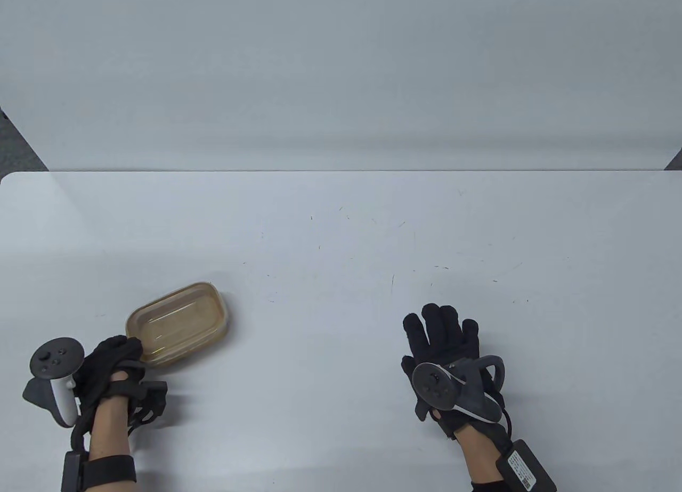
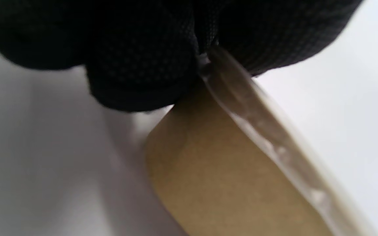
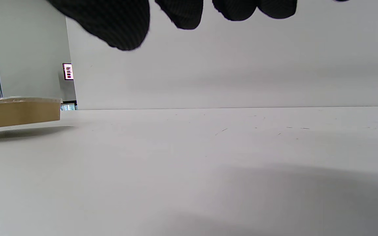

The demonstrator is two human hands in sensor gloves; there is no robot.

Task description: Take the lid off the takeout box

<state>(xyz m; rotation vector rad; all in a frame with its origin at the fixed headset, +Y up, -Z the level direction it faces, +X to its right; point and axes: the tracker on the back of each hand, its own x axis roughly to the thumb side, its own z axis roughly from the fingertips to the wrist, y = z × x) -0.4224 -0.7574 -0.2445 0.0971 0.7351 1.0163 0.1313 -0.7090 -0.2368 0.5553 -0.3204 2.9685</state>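
Observation:
A brown paper takeout box (image 1: pixel 178 322) with a clear plastic lid (image 1: pixel 176 317) is at the table's front left. My left hand (image 1: pixel 114 361) grips its near-left corner. In the left wrist view my fingers (image 2: pixel 136 62) pinch the lid's rim (image 2: pixel 241 98) above the brown wall (image 2: pixel 221 180). In the right wrist view the box (image 3: pixel 18 113) shows a shadow beneath and looks raised off the table. My right hand (image 1: pixel 442 343) lies flat and open on the table at the front right, holding nothing; its fingertips (image 3: pixel 189 13) hang at the top of the right wrist view.
The white table (image 1: pixel 341 236) has faint scratches in the middle. A white wall stands behind its far edge. A small lit panel (image 3: pixel 68 71) shows on the far wall in the right wrist view.

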